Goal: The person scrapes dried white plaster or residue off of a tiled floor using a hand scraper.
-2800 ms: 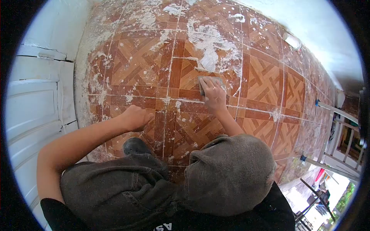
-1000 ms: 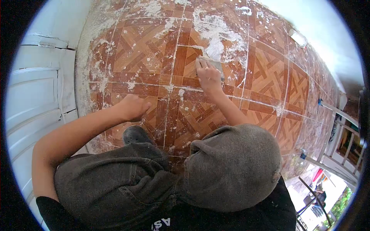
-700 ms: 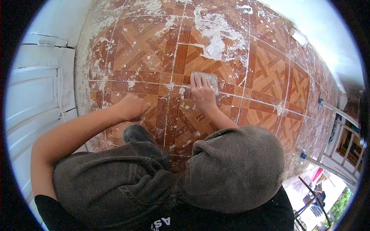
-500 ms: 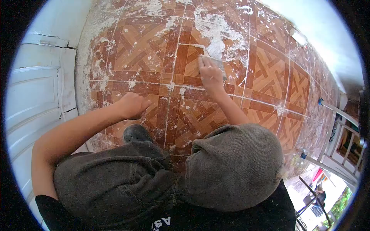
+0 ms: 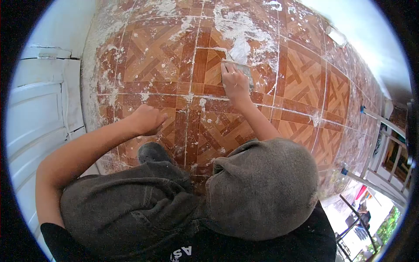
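My right hand (image 5: 236, 85) is wrapped around a flat, broad-bladed scraper (image 5: 245, 75), pressed against the brown patterned floor tiles (image 5: 153, 52). Just beyond the blade lies a patch of whitish plaster residue (image 5: 241, 49), smeared over the tile. The scraper's handle is hidden under my fingers. My left hand (image 5: 147, 119) is curled into a loose fist above the floor, in front of my left knee, and nothing shows in it.
A white panelled door (image 5: 41, 105) stands along the left side. At the right are a metal ladder-like frame (image 5: 384, 122) with blue feet and a white cylindrical object (image 5: 336, 36) by the wall. A grey shoe (image 5: 153, 153) is planted below my left hand.
The view has shifted slightly, so the floor appears a little further left and up. My right hand stays on the scraper near the same plaster patch; my left hand keeps its curled shape.
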A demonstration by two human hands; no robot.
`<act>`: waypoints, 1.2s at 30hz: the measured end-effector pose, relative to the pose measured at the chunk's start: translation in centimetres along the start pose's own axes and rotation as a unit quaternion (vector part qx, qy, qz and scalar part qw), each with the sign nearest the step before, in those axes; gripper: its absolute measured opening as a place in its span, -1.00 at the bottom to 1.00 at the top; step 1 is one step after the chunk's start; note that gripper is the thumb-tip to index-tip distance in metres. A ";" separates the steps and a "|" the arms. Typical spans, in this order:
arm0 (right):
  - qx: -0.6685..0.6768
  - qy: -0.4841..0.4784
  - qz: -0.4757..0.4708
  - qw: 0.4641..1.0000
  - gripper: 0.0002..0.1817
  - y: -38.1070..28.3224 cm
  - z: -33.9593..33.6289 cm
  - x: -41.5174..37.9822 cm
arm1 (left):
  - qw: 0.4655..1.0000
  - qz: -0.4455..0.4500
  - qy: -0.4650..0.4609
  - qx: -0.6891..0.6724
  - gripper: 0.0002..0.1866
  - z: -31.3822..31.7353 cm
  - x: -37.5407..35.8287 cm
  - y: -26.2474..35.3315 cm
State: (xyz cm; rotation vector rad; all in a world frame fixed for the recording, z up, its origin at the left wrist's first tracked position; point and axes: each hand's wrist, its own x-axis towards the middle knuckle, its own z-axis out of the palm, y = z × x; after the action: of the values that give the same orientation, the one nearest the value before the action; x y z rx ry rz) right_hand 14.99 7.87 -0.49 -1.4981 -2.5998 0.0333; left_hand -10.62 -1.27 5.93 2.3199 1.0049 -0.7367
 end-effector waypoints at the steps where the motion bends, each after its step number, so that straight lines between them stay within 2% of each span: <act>1: 0.017 -0.044 0.023 0.999 -0.59 -0.2 -0.5 0.2 | 1.000 -0.005 0.002 -0.008 -0.80 -0.4 -0.1 0.1; 2: 0.033 -0.089 0.045 0.994 -0.59 -0.4 -0.8 0.1 | 1.000 -0.008 0.002 -0.010 -0.80 -0.6 -0.3 0.2; 3: 0.034 -0.090 0.042 0.994 -0.59 -0.4 -0.5 -0.3 | 1.000 -0.009 0.003 -0.005 -0.79 -0.5 -0.4 0.3; 5: 0.029 -0.017 0.026 0.999 -0.61 -0.1 0.6 -1.5 | 1.000 -0.011 0.002 0.000 -0.79 -0.5 -0.8 0.3; 6: 0.029 -0.019 0.026 0.999 -0.61 0.1 1.0 -1.3 | 1.000 -0.011 -0.018 -0.010 -0.79 -0.3 -0.9 0.3; 8: -0.039 0.052 0.024 0.998 -0.61 0.7 1.7 -0.7 | 0.999 -0.006 -0.041 -0.019 -0.79 0.0 -0.9 0.3; 9: -0.039 0.051 0.028 0.998 -0.61 0.6 1.5 -0.7 | 0.998 -0.010 -0.052 -0.018 -0.79 0.2 -0.7 0.2; 11: -0.014 -0.035 0.057 0.998 -0.62 0.4 0.9 -0.5 | 0.998 -0.011 -0.061 -0.014 -0.79 0.6 -0.4 0.0; 13: -0.030 0.004 0.033 0.999 -0.64 0.2 1.5 -1.6 | 0.999 0.030 0.037 -0.009 -0.81 0.5 -0.2 -0.3; 15: -0.046 0.037 0.005 0.998 -0.65 0.5 1.6 -1.5 | 0.999 0.015 0.015 -0.026 -0.81 -0.2 0.3 -0.5; 17: -0.041 -0.030 0.013 0.999 -0.67 0.9 1.3 0.0 | 0.999 0.003 -0.011 -0.041 -0.81 -0.5 0.5 -0.3; 19: -0.037 -0.010 0.010 0.999 -0.67 1.0 1.8 -0.7 | 0.999 -0.006 -0.031 -0.021 -0.81 -0.4 0.7 -0.4; 21: -0.038 0.018 0.006 0.999 -0.67 1.0 2.3 -1.1 | 1.000 -0.011 -0.006 -0.024 -0.83 -0.3 0.5 -0.2; 23: -0.098 0.040 -0.010 0.994 -0.67 0.6 2.8 -2.1 | 0.999 -0.016 0.017 -0.030 -0.84 0.1 0.2 0.0; 25: -0.082 0.029 0.006 0.996 -0.67 0.9 2.7 -0.5 | 0.998 0.023 0.042 -0.030 -0.84 0.3 -0.1 -0.1; 28: -0.076 0.038 0.009 0.996 -0.68 0.8 2.7 -0.4 | 1.000 0.009 -0.012 -0.015 -0.84 0.1 -0.1 -0.1; 30: -0.095 0.066 0.002 0.993 -0.68 1.0 2.4 -0.5 | 1.000 0.003 0.020 -0.015 -0.83 0.0 -0.1 0.0; 32: -0.090 0.008 -0.001 0.996 -0.66 0.4 2.2 -1.2 | 0.999 -0.004 0.047 -0.016 -0.83 0.2 -0.2 -0.2; 34: -0.086 -0.008 0.006 0.996 -0.67 0.8 1.9 -0.1 | 0.999 0.005 -0.005 -0.046 -0.77 0.1 -0.1 -0.4; 36: -0.079 -0.025 0.013 0.996 -0.68 1.0 2.1 0.2 | 0.999 0.025 0.005 -0.030 -0.76 0.9 0.2 -1.0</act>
State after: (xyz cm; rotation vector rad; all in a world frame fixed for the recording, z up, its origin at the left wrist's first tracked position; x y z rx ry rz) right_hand 15.48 8.68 -2.59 -1.6010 -2.6783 -0.1367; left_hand -11.50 -1.19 4.90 2.2914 0.9560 -0.6656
